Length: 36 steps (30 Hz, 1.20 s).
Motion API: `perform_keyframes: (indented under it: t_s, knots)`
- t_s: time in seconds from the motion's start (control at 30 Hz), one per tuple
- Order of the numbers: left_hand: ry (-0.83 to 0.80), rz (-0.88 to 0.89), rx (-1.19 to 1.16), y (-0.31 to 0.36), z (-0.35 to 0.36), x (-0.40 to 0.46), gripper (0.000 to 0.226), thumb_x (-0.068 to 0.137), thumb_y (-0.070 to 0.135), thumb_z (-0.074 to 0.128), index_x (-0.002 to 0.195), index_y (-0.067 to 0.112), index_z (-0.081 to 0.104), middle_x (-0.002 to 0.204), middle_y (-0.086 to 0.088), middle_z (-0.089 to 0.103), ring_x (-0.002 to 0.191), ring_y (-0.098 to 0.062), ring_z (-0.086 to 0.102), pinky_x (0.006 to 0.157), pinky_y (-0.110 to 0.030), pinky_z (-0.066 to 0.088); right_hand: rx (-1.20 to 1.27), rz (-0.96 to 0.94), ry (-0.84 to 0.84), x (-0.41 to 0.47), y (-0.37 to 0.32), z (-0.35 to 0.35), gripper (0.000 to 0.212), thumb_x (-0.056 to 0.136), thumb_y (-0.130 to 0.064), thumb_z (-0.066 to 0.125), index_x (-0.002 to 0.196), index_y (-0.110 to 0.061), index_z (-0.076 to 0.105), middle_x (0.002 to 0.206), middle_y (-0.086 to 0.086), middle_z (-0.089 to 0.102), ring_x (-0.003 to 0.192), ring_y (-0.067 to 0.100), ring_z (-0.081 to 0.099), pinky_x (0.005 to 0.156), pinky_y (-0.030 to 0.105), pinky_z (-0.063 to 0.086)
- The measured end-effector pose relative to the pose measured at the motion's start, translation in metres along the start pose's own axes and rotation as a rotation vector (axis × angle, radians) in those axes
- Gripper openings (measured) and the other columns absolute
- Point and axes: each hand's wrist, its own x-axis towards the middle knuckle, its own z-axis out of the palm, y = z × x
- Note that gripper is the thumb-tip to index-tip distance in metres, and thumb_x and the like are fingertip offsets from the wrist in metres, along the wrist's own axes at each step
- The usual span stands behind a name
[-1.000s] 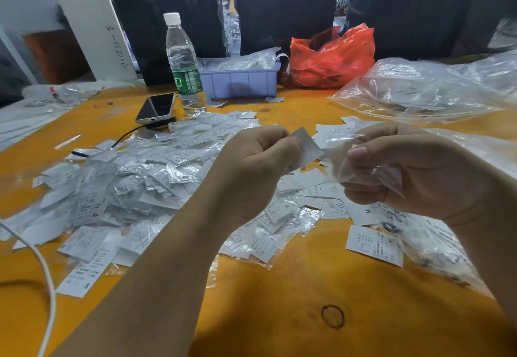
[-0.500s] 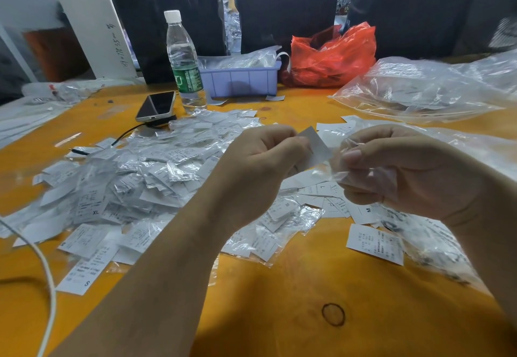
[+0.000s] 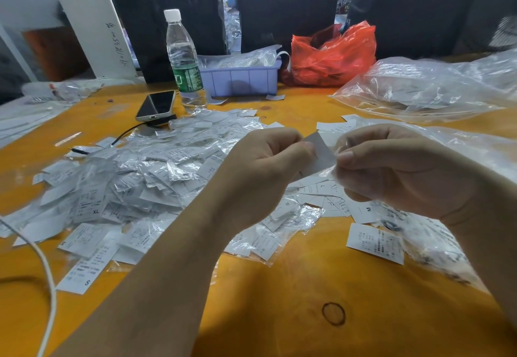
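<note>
White paper was what both hands met over: a small white paper label sat pinched between the thumb and curled forefinger of the left hand, raised above the middle of the orange-yellow wooden table. From my remote seat I saw the right hand just to the right of it, with its thumb and bent fingers closed on a small clear plastic sleeve that crumpled back against the palm. The label's right edge met the sleeve at the right thumb tip, but I could not tell whether it had gone inside the film. Under and to the left of the left forearm lay a broad heap of white labels in clear sleeves, some printed with size letters. A single loose printed white label lay flat on the near right, beside more clear film. A dark thin ring lay on the bare wood near me. Far left of centre stood a clear plastic water bottle with a green wrapper, upright, and just beside it a dark-screened smartphone lay propped with a black cable running from under it. Behind them sat a lavender plastic tray, then a crumpled red plastic bag, and on the far right a large clear plastic bag. A white cable curved along the near left edge.
</note>
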Motion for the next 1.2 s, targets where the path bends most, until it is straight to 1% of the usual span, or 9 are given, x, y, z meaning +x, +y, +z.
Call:
perform_keyframes:
  t_s: [0.33,0.5,0.57,0.77,0.87,0.97,1.07,1.13,1.2]
  knots:
    - [-0.054,-0.039,0.041,-0.001,0.001,0.000,0.037,0.082,0.031,0.047,0.073,-0.004,0.053,0.058,0.003,0.035,0.047,-0.007,0.030,0.044,-0.019,0.024,-0.006,-0.038,0.086,0.002,0.004,-0.001,0.011,0.073,-0.011,0.060,0.066,-0.004,0.066,0.049,0.003,0.039,0.044,0.012,0.030,0.045,0.025,0.021]
    - [-0.104,-0.067,0.029,0.000,0.001,-0.002,0.027,0.082,0.029,0.047,0.064,0.014,0.061,0.052,0.012,0.038,0.047,-0.006,0.032,0.044,-0.016,0.026,-0.048,-0.052,0.085,0.001,0.005,0.000,0.013,0.072,-0.012,0.062,0.068,0.001,0.065,0.052,0.007,0.035,0.048,0.015,0.027,0.047,0.029,0.018]
    - [-0.111,-0.074,0.035,0.000,0.001,-0.001,0.031,0.081,0.029,0.047,0.074,0.003,0.063,0.056,0.006,0.038,0.050,-0.012,0.031,0.045,-0.021,0.025,-0.071,-0.058,0.082,0.001,0.004,0.000,0.015,0.072,-0.013,0.063,0.068,0.002,0.065,0.051,0.006,0.035,0.049,0.015,0.027,0.045,0.025,0.021]
    - [-0.103,-0.104,0.074,-0.003,0.002,0.000,0.028,0.078,0.029,0.046,0.071,0.003,0.052,0.065,-0.007,0.038,0.057,-0.018,0.033,0.052,-0.031,0.024,-0.135,-0.070,0.053,0.002,0.004,0.004,0.021,0.074,-0.012,0.062,0.054,-0.016,0.063,0.048,0.001,0.037,0.046,0.012,0.029,0.044,0.020,0.027]
    - [-0.083,-0.135,0.092,-0.004,0.001,0.001,0.024,0.077,0.031,0.045,0.073,0.011,0.057,0.068,-0.003,0.049,0.063,-0.016,0.043,0.057,-0.032,0.033,-0.130,-0.061,0.078,0.003,0.005,0.003,0.018,0.074,-0.011,0.063,0.055,-0.013,0.063,0.048,0.002,0.038,0.047,0.014,0.028,0.044,0.021,0.027]
    - [-0.004,-0.172,0.099,-0.008,-0.006,0.003,0.024,0.075,0.032,0.043,0.075,0.012,0.056,0.057,0.012,0.054,0.054,-0.006,0.042,0.051,-0.023,0.034,-0.123,-0.055,0.154,0.004,0.006,-0.001,0.015,0.072,-0.012,0.064,0.058,-0.007,0.063,0.048,0.004,0.041,0.047,0.014,0.027,0.045,0.022,0.025]
    - [0.086,-0.213,0.003,-0.011,-0.013,0.006,0.027,0.073,0.027,0.045,0.076,0.000,0.052,0.050,0.011,0.049,0.049,-0.010,0.037,0.050,-0.029,0.029,-0.111,-0.062,0.248,0.005,0.006,-0.005,0.014,0.072,-0.012,0.065,0.059,-0.009,0.063,0.065,0.015,0.042,0.047,0.014,0.029,0.047,0.026,0.025]
    - [0.100,-0.241,-0.060,-0.010,-0.014,0.005,0.018,0.071,0.023,0.047,0.072,0.007,0.056,0.049,0.010,0.052,0.047,-0.009,0.040,0.045,-0.024,0.032,-0.099,-0.068,0.290,0.006,0.007,-0.008,0.014,0.072,-0.012,0.065,0.062,-0.003,0.061,0.075,0.016,0.044,0.047,0.013,0.031,0.046,0.024,0.027]
    - [0.108,-0.245,-0.101,-0.010,-0.013,0.005,0.010,0.070,0.019,0.050,0.070,0.015,0.059,0.053,0.007,0.055,0.047,-0.009,0.043,0.044,-0.023,0.036,-0.108,-0.075,0.309,0.006,0.008,-0.010,0.021,0.072,-0.012,0.066,0.070,0.007,0.057,0.068,0.014,0.042,0.048,0.013,0.032,0.045,0.023,0.028]
